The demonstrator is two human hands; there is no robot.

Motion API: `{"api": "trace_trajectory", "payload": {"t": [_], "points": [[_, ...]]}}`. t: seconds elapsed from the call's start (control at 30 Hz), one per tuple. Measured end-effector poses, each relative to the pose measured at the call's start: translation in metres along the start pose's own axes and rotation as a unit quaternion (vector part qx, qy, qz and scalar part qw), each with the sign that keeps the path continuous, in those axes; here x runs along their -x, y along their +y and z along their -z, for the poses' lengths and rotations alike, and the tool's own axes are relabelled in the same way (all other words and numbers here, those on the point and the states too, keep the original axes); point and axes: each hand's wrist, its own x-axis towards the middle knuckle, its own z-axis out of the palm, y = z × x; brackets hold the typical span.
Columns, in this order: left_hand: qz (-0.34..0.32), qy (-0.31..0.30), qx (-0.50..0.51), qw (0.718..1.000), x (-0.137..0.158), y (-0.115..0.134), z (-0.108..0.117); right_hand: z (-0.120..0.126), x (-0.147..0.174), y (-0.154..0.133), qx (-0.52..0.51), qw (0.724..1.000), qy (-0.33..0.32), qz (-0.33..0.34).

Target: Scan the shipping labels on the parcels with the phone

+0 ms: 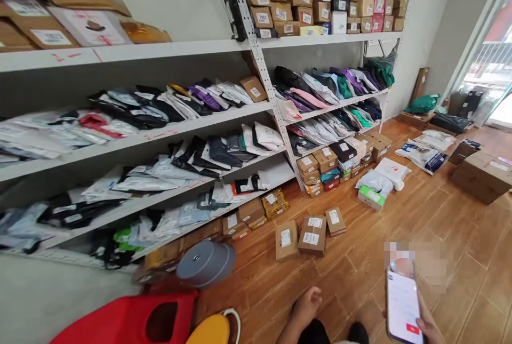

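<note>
My right hand (429, 324) is closed around a smartphone (402, 301) at the lower right, with the lit screen facing up and the thumb near a red button on it. Part of the phone's upper end is covered by a blurred patch. At the bottom centre, my left hand (310, 304) is curled into a loose fist with nothing showing in it. The things nearest to it are a flat carton (286, 241), a taped brown box (313, 238) and a smaller box (335, 221), all labelled and lying on the wooden floor.
White shelves (216, 112) full of bagged parcels (192, 157) line the wall, with boxes (280, 10) on top. A grey round stool (206, 264), a red plastic object (132, 314) and a yellow seat (210, 330) stand lower left. A large carton (482, 176) sits at right.
</note>
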Motion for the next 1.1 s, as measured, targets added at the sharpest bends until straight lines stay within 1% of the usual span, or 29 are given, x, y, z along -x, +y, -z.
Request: {"api": "trace_trajectory", "payload": {"t": [0.1, 0.2, 0.27, 0.33, 0.47, 0.6, 0.67, 0.73, 0.8, 0.83, 0.87, 0.93, 1.03, 1.1], "points": [[-0.001, -0.017, 0.014, 1.0, -0.004, 0.014, -0.016, -0.036, -0.016, 0.014, -0.034, 0.998, -0.042, 0.015], [-0.012, -0.027, 0.023, 0.999, 0.009, 0.034, -0.014, -0.073, -0.025, 0.021, -0.055, 0.993, -0.108, 0.005], [-0.024, -0.018, 0.028, 0.999, 0.021, 0.044, -0.003, -0.093, -0.027, 0.022, -0.051, 0.987, -0.153, -0.019], [-0.032, -0.004, 0.045, 0.998, 0.033, 0.05, 0.012, -0.11, -0.028, 0.025, -0.05, 0.981, -0.182, -0.036], [-0.04, 0.02, 0.096, 0.994, 0.045, 0.045, 0.046, -0.138, -0.027, 0.041, -0.062, 0.983, -0.168, -0.041], [-0.056, 0.033, 0.136, 0.989, 0.052, 0.042, 0.082, -0.171, -0.026, 0.066, -0.034, 0.99, -0.133, -0.041], [-0.052, 0.005, 0.174, 0.983, 0.058, 0.05, 0.1, -0.193, -0.026, 0.079, -0.027, 0.994, -0.101, -0.027], [-0.033, -0.065, 0.238, 0.969, 0.066, 0.064, 0.119, -0.218, -0.028, 0.091, -0.021, 0.996, -0.091, -0.015], [-0.018, -0.145, 0.313, 0.938, 0.074, 0.079, 0.136, -0.244, -0.03, 0.104, -0.006, 0.996, -0.093, -0.002], [-0.018, -0.169, 0.345, 0.923, 0.077, 0.086, 0.144, -0.257, -0.032, 0.11, 0.003, 0.996, -0.091, 0.011], [-0.018, -0.186, 0.369, 0.911, 0.08, 0.091, 0.152, -0.27, -0.033, 0.116, 0.013, 0.996, -0.085, 0.026], [-0.015, -0.203, 0.394, 0.896, 0.083, 0.095, 0.168, -0.294, -0.036, 0.127, 0.03, 0.995, -0.069, 0.058], [0.012, -0.23, 0.396, 0.889, 0.083, 0.089, 0.191, -0.324, -0.04, 0.14, 0.045, 0.994, -0.055, 0.079], [0.023, -0.23, 0.402, 0.886, 0.081, 0.08, 0.204, -0.339, -0.043, 0.146, 0.05, 0.994, -0.055, 0.076]]}}
